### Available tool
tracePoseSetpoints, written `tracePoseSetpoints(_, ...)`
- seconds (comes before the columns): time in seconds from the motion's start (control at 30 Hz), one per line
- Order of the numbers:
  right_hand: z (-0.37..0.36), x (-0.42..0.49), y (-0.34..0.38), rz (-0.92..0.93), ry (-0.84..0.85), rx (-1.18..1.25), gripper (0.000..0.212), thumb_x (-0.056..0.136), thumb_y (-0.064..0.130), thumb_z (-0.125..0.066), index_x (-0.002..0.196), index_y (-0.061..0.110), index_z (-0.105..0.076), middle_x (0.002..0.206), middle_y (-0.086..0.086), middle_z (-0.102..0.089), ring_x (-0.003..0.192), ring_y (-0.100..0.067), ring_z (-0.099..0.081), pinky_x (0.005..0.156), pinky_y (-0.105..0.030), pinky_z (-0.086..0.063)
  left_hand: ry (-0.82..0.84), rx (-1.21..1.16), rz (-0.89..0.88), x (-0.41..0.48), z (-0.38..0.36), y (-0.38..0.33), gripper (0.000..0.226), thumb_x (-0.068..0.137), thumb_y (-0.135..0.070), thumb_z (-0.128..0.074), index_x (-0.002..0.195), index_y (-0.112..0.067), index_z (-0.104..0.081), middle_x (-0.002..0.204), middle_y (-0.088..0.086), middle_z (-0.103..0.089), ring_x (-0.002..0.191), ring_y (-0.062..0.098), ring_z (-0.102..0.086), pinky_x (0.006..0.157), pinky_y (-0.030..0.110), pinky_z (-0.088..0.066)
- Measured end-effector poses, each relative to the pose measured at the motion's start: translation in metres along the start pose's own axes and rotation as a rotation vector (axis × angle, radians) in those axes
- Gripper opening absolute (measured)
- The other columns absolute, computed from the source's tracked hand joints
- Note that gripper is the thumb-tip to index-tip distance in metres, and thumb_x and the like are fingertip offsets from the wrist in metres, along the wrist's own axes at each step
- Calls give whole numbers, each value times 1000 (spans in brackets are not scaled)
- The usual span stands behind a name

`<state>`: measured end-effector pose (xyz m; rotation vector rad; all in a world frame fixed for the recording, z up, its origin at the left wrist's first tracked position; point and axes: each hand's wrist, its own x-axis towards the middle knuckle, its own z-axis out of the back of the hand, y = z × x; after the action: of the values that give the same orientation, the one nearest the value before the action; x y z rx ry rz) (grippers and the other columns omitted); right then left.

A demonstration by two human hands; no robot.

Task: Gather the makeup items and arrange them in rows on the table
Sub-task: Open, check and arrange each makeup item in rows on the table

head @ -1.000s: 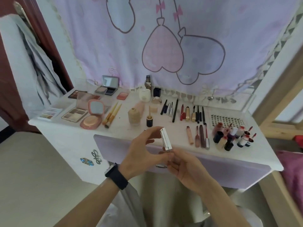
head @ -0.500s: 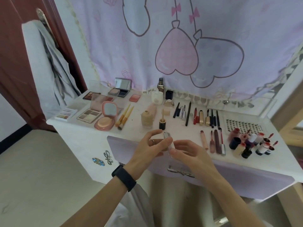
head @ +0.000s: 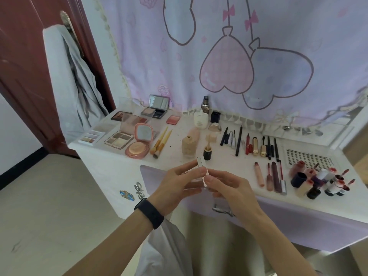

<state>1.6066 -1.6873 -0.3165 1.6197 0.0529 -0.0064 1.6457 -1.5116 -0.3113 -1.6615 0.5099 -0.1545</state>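
Holding a slim white square-sided tube [head: 201, 168] in the air over the front edge of the white tabletop [head: 111, 164], the person has both hands on it at once. The left hand [head: 175, 188] pinches the tube's upper part between thumb and fingertips. The right hand [head: 233, 193] pinches its lower end the same way, with the other fingers loosely spread.

Neither hand wraps the tube, so the likeliest slip is plain. If one pinch lets go before the other is firm, the smooth tube could drop past the edge to the floor (only the drawer front lies below it).

Setting it down carries a second risk. Just behind the tube stand a beige foundation bottle [head: 188, 146] and a small black pot with a tan applicator [head: 207, 153], both upright and probably easy to tip with a knuckle. Further right, the pink and brown lip tubes [head: 271, 178] lie side by side near the front edge and would likely roll if nudged. At the right front corner, the cluster of small dark and red-capped bottles [head: 322, 183] stands packed close, and a sweeping wrist there could knock several over.
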Motion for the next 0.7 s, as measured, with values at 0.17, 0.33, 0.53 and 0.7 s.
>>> tracePoseSetpoints(0.17,0,5,5,-37,26,-47,37,72,51,-78,105,34,-80,96,8,-79,87,-4,-73,68,-13,-54,-7,-54,51,3,2,3,36,85,-46,-73,107,-18,-73,103,6,-73,90,21,-69,78,29,-51)
tracePoseSetpoints(0.33,6,8,4,-24,22,-179,27,77,57,-78,101,44,-77,99,11,-78,90,-6,-73,70,-17,-54,9,-166,124,9,2,4,38,82,-46,-78,103,-16,-74,104,10,-71,88,24,-68,76,31,-53)
tracePoseSetpoints(0.53,25,9,7,105,212,-550,55,68,66,-80,115,50,-57,140,32,-48,126,11,-48,101,-18,-43,69,-330,336,13,2,2,69,72,-52,-82,122,-8,-66,109,17,-69,81,27,-67,71,34,-56)
tracePoseSetpoints(0.7,31,20,9,69,217,-378,44,72,42,-90,109,40,-66,116,10,-73,106,-11,-71,96,-37,-57,15,-275,303,16,-2,-1,70,73,-61,-79,117,-8,-69,116,17,-71,84,30,-71,67,34,-57)
